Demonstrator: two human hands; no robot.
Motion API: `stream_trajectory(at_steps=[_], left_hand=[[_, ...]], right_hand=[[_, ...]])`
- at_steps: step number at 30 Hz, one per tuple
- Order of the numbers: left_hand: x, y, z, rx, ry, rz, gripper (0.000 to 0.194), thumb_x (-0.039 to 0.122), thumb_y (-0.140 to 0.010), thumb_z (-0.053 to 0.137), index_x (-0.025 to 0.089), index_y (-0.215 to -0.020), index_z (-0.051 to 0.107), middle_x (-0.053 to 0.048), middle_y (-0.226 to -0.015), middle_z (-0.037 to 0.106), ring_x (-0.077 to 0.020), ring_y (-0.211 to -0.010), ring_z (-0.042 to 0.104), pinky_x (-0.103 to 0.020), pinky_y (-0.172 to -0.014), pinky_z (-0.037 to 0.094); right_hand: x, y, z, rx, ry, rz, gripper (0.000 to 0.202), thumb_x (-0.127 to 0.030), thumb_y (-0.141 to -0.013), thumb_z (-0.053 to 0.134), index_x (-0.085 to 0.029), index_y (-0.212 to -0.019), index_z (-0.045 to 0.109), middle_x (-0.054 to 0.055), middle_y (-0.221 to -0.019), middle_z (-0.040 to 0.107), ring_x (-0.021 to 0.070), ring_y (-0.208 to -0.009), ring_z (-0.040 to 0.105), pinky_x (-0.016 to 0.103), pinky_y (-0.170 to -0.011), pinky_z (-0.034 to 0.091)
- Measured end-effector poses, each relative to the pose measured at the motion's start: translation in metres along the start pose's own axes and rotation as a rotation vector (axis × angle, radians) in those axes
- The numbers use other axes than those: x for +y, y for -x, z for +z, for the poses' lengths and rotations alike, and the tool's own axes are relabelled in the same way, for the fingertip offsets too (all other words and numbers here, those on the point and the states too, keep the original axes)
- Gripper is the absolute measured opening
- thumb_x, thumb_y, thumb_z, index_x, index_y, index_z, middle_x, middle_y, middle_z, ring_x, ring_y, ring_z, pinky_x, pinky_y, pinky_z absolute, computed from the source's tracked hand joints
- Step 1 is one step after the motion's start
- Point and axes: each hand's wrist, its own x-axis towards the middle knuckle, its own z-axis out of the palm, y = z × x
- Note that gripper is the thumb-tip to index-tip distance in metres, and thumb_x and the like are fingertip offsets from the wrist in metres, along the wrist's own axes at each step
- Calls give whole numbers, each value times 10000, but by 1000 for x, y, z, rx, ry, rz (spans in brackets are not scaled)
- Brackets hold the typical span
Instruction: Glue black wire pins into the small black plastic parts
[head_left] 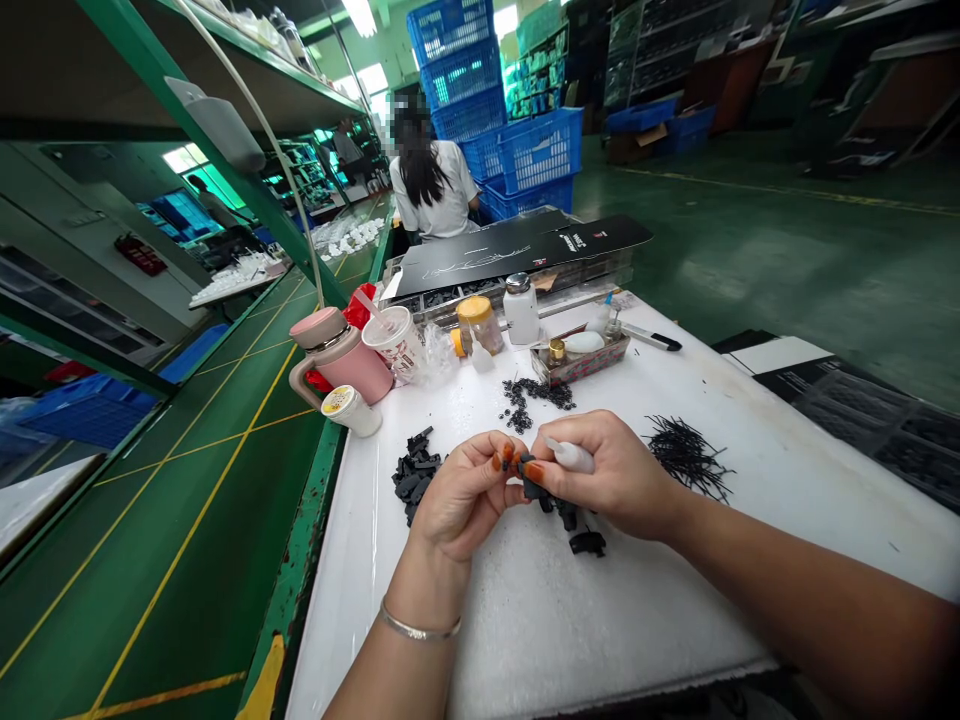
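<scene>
Both of my hands meet above the white tabletop [525, 610]. My left hand [461, 495] is closed, its thumb and forefinger pinching something tiny and dark that is mostly hidden. My right hand [615, 480] is closed around a small white squeeze bottle [574, 456], and a black plastic part [534, 487] sits at its thumb and fingertips. Just under the right hand lie more black parts [587, 543]. A heap of similar black pieces [415, 473] is left of my left hand. Small black rings [534, 395] are scattered beyond my fingers, and thin black sticks [686, 455] lie to the right.
A pink flask [352, 360], a white tub [351, 410], a plastic cup [394, 340], a yellow-lidded jar [480, 325] and a white bottle [520, 310] line the back. Beside them are a small tray [581, 360] and a cutter knife [651, 337]. A green conveyor [187, 480] runs along the left; a person sits ahead.
</scene>
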Motion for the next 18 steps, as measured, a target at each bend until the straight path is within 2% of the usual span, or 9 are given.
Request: stream_trajectory(at_steps=[12,18], left_hand=[[0,0,-1,-13,-5,8,180,225,-718,737,105,-773,614,-24,-726,595,-93,-615,570,-198,-583,500],[1,0,-1,-16,3,20,161,213,-720,734,116,-749,609,-19,-760,592,-88,-625,565,-194,-584,495]], right_hand=[[-1,1,1,9,42,-1,237,-227,-775,582,-132,-570,514,-36,-540,415,72,-503,338,208,-461,265],[-1,-1,-1,-3,74,-70,235,-226,-790,587,-134,-587,513,-35,-557,431,69,-518,356,202,-477,273]])
